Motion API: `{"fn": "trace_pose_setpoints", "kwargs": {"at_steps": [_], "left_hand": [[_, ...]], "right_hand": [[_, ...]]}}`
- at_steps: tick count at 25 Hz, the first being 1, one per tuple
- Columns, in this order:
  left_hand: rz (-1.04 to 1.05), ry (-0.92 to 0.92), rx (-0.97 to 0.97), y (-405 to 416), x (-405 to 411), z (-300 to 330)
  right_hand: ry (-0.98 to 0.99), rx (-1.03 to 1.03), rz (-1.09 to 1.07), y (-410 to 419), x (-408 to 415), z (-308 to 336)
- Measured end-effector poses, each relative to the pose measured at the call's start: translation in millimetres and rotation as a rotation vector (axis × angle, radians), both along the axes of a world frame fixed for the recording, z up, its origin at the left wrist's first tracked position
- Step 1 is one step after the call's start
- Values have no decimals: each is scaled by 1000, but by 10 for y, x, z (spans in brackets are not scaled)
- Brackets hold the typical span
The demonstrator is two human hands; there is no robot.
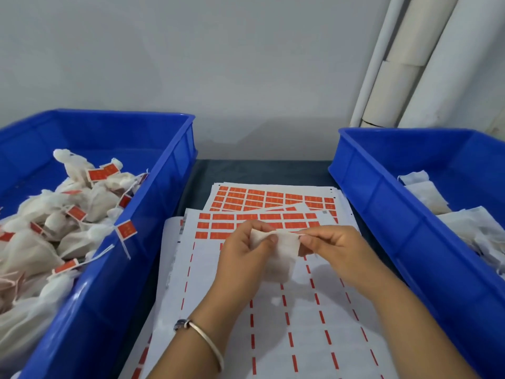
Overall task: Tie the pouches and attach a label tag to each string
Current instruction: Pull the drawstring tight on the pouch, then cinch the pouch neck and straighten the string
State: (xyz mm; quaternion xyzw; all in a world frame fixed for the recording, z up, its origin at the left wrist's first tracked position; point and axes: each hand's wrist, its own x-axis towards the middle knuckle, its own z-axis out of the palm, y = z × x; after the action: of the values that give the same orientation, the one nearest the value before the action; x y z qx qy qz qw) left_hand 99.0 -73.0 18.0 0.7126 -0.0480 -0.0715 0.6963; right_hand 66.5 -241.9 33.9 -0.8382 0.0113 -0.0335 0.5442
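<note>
Left blue bin (153,214) collects tagged pouches (82,212). Over the label sheets (273,212) the left hand (243,258) pinches a white pouch (284,253) while the right hand (333,247) pinches its string (barely visible) — likely drawing it tight. Right blue bin (382,203) feeds untied pouches (426,195).

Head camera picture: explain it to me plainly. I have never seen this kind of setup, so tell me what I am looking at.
The single picture comes from a camera worn on a person's head, looking down at their work. No machine here: the left hand and right hand together hold one small white pouch at its top. Beneath lie sheets of orange label tags. The left blue bin holds tied pouches already tagged; the right blue bin holds flat, untied pouches.
</note>
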Motion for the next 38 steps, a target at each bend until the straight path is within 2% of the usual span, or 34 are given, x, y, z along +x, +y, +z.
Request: {"fn": "trace_pose_setpoints", "kwargs": {"at_steps": [3, 7, 10, 15, 17, 20, 26, 29, 33, 36, 38], "left_hand": [[-47, -6, 93, -10, -39, -16], [-161, -173, 211, -52, -122, 49], [-180, -189, 238, -75, -141, 98], [-156, -99, 203, -50, -131, 89], [-110, -123, 220, -77, -149, 79], [-104, -156, 200, -109, -170, 74], [-235, -73, 103, -142, -231, 108], [-182, -77, 133, -168, -238, 127], [-25, -22, -43, -146, -187, 119], [48, 49, -201, -111, -139, 97], [70, 79, -251, -113, -133, 104]], "right_hand": [[-108, 66, -92, -4, -35, -23], [-202, 46, 7, 88, -85, -59], [-257, 32, 4, 102, -97, -104], [-389, 37, -205, 41, -87, -116], [-418, 58, -305, 22, -71, -118], [-401, 82, -348, 54, -40, -163], [-430, 45, -301, 128, -51, -194], [-415, 63, -301, 127, -53, -201], [-318, 101, -369, 146, -11, -187], [-237, 99, -178, 171, -46, -162], [-98, 2, 5, 275, -87, -188]]}}
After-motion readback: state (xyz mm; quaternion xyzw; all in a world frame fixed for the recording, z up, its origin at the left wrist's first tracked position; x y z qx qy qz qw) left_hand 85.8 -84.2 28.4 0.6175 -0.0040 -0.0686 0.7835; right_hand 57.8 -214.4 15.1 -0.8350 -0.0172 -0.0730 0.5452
